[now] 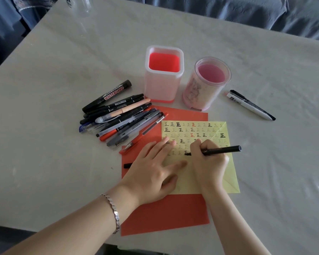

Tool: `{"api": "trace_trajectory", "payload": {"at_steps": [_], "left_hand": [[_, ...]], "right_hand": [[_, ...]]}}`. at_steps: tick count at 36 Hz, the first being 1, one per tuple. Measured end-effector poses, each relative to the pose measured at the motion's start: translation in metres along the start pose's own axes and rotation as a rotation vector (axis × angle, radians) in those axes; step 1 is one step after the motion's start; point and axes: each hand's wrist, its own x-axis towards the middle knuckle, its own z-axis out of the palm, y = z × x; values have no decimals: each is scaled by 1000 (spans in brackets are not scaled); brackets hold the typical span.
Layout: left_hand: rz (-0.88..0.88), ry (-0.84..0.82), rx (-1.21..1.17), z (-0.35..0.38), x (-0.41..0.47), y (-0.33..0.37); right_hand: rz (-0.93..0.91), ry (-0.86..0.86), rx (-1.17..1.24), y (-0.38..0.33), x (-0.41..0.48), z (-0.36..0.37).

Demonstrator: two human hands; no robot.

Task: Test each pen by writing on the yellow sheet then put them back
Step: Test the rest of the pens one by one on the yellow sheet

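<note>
One head-worn camera looks forward and steeply down from above the near edge of the pale grey marble-patterned tabletop (63, 70). It sits close over the yellow paper sheet (201, 129), both forearms entering from the near side, and its wide view reaches the far edge.

The left hand (155, 168) lies palm down with straight, spread fingers; the right hand (208, 162) is curled, pinching a pen (223, 150). Both forearms reach forward.
</note>
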Motion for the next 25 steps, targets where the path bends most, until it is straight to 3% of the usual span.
{"api": "trace_trajectory", "payload": {"at_steps": [10,17,25], "left_hand": [[12,12,1,1,0,-1],[22,14,0,1,-1,-1],[82,26,51,-2,1,-5]], "right_hand": [[12,73,-36,-1,0,-1],[152,109,107,-8,1,-6],[222,46,175,-15,-6,-25]]}}
